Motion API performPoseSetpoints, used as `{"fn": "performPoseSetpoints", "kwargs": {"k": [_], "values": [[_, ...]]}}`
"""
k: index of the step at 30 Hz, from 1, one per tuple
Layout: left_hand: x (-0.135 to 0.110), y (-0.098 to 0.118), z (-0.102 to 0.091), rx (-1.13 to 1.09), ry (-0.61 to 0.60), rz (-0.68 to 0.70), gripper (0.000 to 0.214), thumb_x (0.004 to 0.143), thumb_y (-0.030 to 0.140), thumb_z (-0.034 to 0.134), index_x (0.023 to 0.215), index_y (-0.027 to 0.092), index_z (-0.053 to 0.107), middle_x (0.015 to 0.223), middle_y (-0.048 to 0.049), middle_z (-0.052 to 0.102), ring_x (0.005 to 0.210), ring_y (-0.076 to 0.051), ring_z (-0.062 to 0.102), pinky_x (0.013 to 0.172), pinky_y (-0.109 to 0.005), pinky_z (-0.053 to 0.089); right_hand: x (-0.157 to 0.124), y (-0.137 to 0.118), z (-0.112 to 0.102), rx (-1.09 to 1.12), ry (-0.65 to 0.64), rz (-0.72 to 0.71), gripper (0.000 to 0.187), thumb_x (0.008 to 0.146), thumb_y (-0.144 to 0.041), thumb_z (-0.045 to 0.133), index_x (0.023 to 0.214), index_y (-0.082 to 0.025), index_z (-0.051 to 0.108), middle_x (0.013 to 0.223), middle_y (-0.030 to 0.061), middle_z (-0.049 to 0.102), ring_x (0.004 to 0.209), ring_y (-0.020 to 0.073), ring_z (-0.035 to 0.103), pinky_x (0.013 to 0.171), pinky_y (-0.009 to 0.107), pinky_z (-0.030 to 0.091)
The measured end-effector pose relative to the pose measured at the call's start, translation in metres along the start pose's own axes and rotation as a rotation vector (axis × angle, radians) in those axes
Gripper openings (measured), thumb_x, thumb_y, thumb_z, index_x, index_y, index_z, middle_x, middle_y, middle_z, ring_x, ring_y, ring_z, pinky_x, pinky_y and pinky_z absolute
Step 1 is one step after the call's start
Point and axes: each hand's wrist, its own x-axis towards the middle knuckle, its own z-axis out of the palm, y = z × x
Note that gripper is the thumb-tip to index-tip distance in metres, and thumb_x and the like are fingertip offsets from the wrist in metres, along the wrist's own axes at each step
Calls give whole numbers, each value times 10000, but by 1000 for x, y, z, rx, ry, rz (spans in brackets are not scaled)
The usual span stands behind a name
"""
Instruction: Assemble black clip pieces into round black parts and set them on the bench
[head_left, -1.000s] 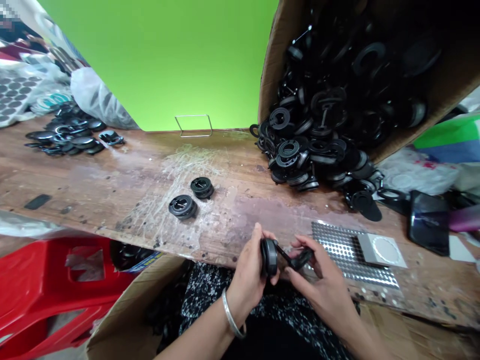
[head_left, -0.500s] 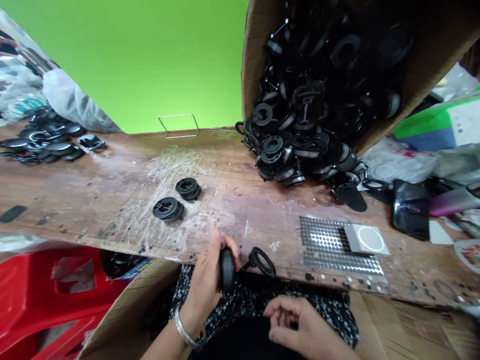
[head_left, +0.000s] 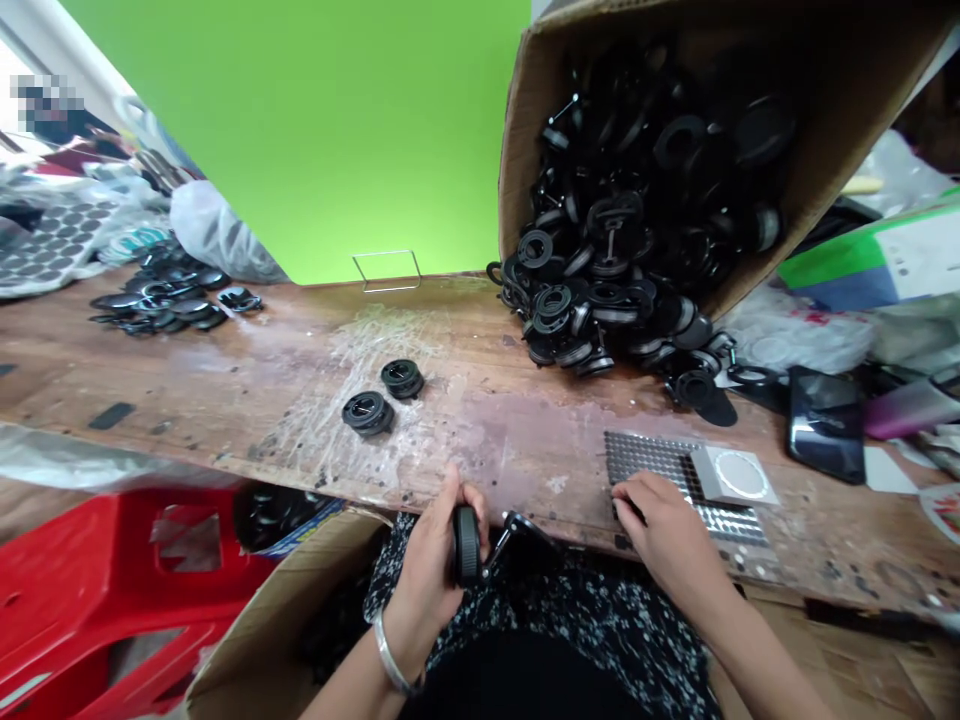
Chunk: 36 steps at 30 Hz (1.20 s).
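My left hand (head_left: 435, 550) is wrapped round a black round folding stand (head_left: 466, 547), held on edge at the table's front. A thin metal link joins its thick ribbed disc to a dark hinged part on the right. My right hand (head_left: 656, 520) is closed, with fingertips pinched at the left edge of a sheet of small shiny round dots (head_left: 645, 452). Whether the fingertips hold a dot is hidden. On the sheet's right part rests a pale square block (head_left: 731, 474) with a white ring on top. Two folded black round stands (head_left: 367, 412) sit left of centre.
A cardboard box (head_left: 517, 130) on its side spills many black round parts (head_left: 600, 290) onto the table. More dark parts (head_left: 172, 295) lie heaped at far left. A green panel (head_left: 315, 130) stands behind. A phone (head_left: 825, 425) lies right; a red stool (head_left: 67, 560) is below left.
My right hand has moved up and right from the lap to the dot sheet. The stand in my left hand has turned, its hinged part now angled differently. The view has shifted left.
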Motion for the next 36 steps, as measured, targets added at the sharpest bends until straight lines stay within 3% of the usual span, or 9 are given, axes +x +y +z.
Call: {"fn": "performPoseSetpoints", "kwargs": {"k": [5, 10, 12, 15, 19, 22, 26, 31, 36], "values": [[2, -4, -2, -60, 10, 22, 508, 863, 588, 527, 588, 161, 518, 541, 16, 453, 513, -100, 408, 507, -224, 352, 21, 2, -4, -103, -161, 22, 149, 789, -111, 505, 673, -204, 513, 739, 22, 556, 725, 184, 523, 682, 304, 393], [2, -9, -1, -187, 32, 70, 461, 850, 531, 563, 570, 171, 499, 517, 27, 426, 496, -100, 395, 498, -231, 338, 20, -1, -5, -131, -123, -17, 146, 769, -114, 494, 660, -208, 467, 712, 33, 523, 693, 190, 487, 670, 323, 380], [1, -12, 0, -223, 81, 113, 439, 829, 514, 593, 568, 176, 490, 510, 36, 422, 478, -95, 383, 475, -228, 318, 12, -20, -10, -77, -21, -73, 122, 826, -148, 487, 715, -200, 483, 759, 46, 528, 757, 202, 499, 716, 337, 401], [-3, -18, 1, -230, 156, 171, 420, 815, 511, 607, 583, 179, 496, 526, 40, 446, 470, -89, 378, 468, -226, 316, -3, -67, -20, 132, 171, -251, 66, 854, -158, 532, 806, -200, 517, 900, 60, 550, 926, 218, 512, 846, 373, 414], [-12, -25, 3, -163, 173, 191, 442, 820, 552, 580, 590, 179, 519, 536, 32, 472, 478, -93, 398, 485, -227, 334, -19, -130, -20, 267, 218, -348, 139, 816, -69, 543, 796, -207, 535, 1035, 65, 546, 1101, 246, 469, 964, 453, 361], [-19, -26, 4, -113, 167, 198, 466, 823, 587, 549, 595, 180, 544, 545, 19, 504, 499, -108, 434, 517, -237, 357, -22, -151, -13, 300, 206, -324, 163, 785, -42, 545, 782, -205, 538, 1003, 52, 555, 1086, 244, 477, 960, 469, 361], [-25, -28, 2, -77, 152, 222, 484, 811, 605, 547, 573, 184, 545, 540, 19, 507, 517, -117, 450, 550, -248, 371, -25, -156, -11, 300, 199, -324, 158, 774, -44, 562, 771, -201, 541, 965, 44, 572, 1039, 239, 500, 906, 452, 401], [-25, -27, -8, -227, 159, 235, 423, 805, 540, 590, 579, 190, 514, 543, 35, 490, 510, -107, 430, 550, -246, 370, -40, -164, -14, 176, 215, -462, 252, 849, -43, 509, 1027, -179, 624, 1167, 108, 573, 1221, 273, 446, 1012, 489, 384], [-23, -19, -16, -292, 136, 228, 395, 786, 480, 632, 566, 186, 488, 529, 48, 464, 483, -88, 390, 517, -233, 345, -55, -170, -3, 1, 209, -537, 438, 868, -66, 477, 1296, -138, 538, 1385, 152, 484, 1370, 334, 318, 1082, 560, 285]]}}
